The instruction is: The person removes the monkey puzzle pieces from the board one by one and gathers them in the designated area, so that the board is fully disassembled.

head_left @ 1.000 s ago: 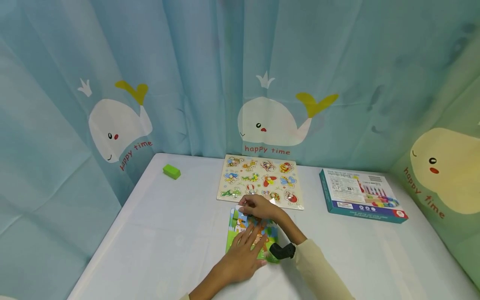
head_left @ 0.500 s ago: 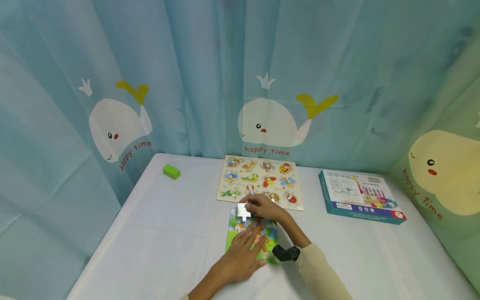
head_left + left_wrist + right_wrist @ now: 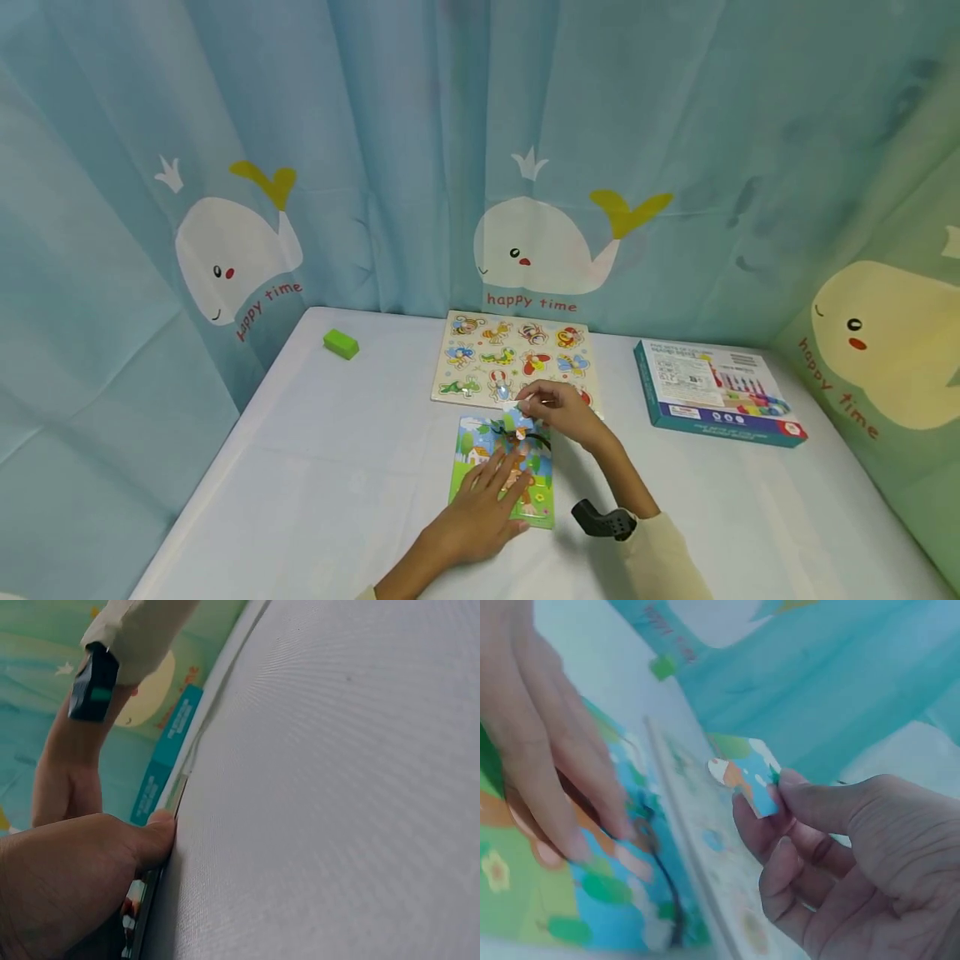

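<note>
A jigsaw puzzle with a monkey picture lies on the table in front of the person. The left hand rests flat on it with fingers spread, and in the left wrist view its thumb lies at the puzzle's edge. Just above the puzzle's top edge, the right hand pinches a small puzzle piece between thumb and fingers. The piece's printed side, blue with some orange and green, faces the right wrist camera. Part of the monkey picture is hidden under the left hand.
Behind the puzzle lies a wooden insect peg board. A boxed set stands at the right, and a green block sits far left. Blue whale-print curtains border the white table at the back and sides.
The right hand has moved right from the puzzle's upper left with the puzzle piece. The piece's white back faced up half a second ago; now its printed side shows. The left hand stays put.
</note>
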Demonstrator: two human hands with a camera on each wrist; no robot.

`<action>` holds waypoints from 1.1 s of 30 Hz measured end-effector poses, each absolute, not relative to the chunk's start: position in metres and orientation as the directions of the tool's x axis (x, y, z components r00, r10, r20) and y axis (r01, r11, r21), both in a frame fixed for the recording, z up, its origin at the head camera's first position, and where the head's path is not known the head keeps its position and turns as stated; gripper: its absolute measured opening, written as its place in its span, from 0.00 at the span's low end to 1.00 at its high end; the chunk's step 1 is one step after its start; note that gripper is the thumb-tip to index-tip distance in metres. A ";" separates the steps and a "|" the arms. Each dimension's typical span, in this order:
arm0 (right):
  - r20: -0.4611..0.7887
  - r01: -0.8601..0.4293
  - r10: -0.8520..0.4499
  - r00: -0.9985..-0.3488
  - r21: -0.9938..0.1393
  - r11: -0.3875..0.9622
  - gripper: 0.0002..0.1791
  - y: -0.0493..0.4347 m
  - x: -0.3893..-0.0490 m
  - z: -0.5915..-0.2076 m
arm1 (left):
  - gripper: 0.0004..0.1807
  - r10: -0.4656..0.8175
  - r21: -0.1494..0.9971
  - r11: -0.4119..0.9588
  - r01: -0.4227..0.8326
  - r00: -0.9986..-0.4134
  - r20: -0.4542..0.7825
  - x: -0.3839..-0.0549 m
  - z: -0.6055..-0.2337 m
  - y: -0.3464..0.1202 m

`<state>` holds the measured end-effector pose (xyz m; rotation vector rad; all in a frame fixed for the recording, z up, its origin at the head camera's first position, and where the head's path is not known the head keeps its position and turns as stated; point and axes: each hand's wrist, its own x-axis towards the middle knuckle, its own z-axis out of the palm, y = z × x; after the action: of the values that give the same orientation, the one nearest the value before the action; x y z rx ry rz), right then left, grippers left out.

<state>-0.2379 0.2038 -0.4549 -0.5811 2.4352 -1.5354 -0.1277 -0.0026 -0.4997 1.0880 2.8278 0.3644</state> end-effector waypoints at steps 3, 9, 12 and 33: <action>0.026 -0.194 -0.383 -0.923 -0.892 0.407 0.13 0.221 -0.229 -0.448 | 0.36 0.671 0.251 0.717 0.650 -0.742 0.003 -0.127 -0.499 -0.003; -0.020 -0.113 -0.250 -0.968 -0.856 0.505 0.13 0.265 -0.208 -0.445 | 0.36 0.674 0.267 0.711 0.650 -0.739 0.005 -0.126 -0.497 -0.004; -0.059 -0.050 -0.180 -0.982 -0.837 0.545 0.13 0.279 -0.200 -0.447 | 0.35 0.673 0.283 0.708 0.647 -0.740 0.010 -0.127 -0.496 -0.004; -0.082 0.090 0.046 -0.996 -0.692 0.716 0.06 0.272 -0.199 -0.483 | 0.35 0.677 0.304 0.695 0.651 -0.735 0.027 -0.127 -0.504 -0.005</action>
<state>-0.1992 0.2718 -0.4830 0.1134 2.8551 -1.1558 -0.1272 -0.0054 -0.5042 1.1043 2.8117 0.4531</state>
